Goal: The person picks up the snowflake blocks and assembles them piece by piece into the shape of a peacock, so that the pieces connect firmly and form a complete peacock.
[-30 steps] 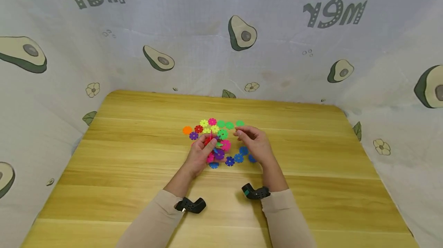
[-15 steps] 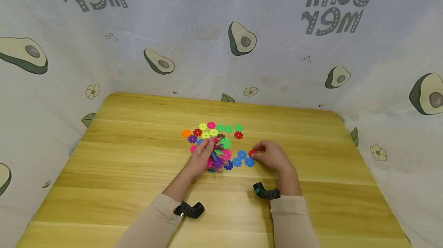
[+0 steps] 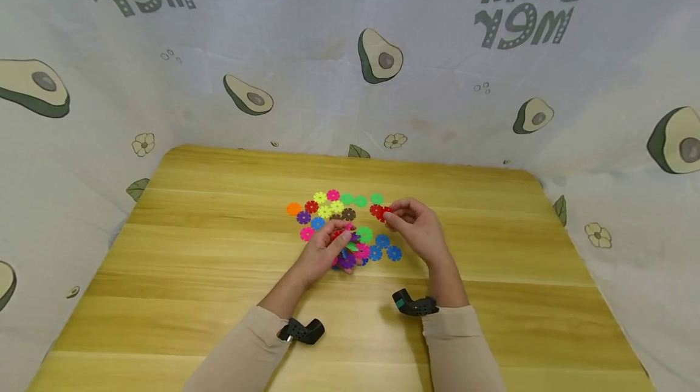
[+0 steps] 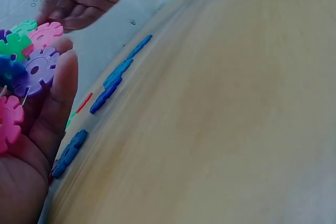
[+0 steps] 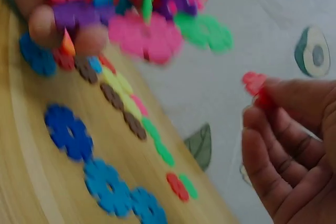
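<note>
My left hand (image 3: 319,253) holds a cluster of interlocked plastic snowflake discs (image 3: 347,260) in pink, purple, green, blue and red above the table. In the left wrist view, the cluster (image 4: 37,71) sits against the palm and fingers. My right hand (image 3: 422,233) pinches a red snowflake disc (image 3: 385,214) between thumb and fingertips, to the right of the cluster and apart from it. The right wrist view shows this red disc (image 5: 255,83) partly covered by the thumb. Fingers of the left hand hide part of the cluster.
Loose discs lie around the hands: blue ones (image 3: 394,253) at the right, green (image 3: 360,201) behind, yellow (image 3: 325,212), brown (image 3: 349,214) and orange (image 3: 293,209) at the left. Another red disc (image 3: 376,209) lies near the right fingertips. A printed cloth (image 3: 306,45) hangs behind the wooden table (image 3: 219,295).
My right hand went right and toward me, then moved back up and left with the red disc in its pinch. My left hand keeps the cluster, shifted slightly to the right.
</note>
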